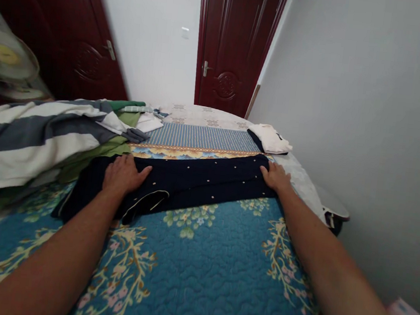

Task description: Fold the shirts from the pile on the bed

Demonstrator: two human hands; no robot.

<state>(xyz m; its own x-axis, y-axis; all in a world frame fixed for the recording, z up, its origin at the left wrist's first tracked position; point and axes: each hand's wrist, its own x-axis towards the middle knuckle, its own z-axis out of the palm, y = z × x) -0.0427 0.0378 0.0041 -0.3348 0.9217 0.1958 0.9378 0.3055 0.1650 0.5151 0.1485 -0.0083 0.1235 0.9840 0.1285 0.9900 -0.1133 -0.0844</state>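
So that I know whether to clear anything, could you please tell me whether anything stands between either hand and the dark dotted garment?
Nothing visible does: the left hand and the right hand both rest on the dark dotted garment. The striped cloth lies off to the left, not in between.

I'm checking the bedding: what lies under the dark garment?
Under the dark garment lies a blue floral bedspread, seen along the garment's near edge; anything fully covered is hidden.

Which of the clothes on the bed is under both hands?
The pale-dotted navy garment: the left hand and right hand rest on it, not on the striped cloth or folded white garment.
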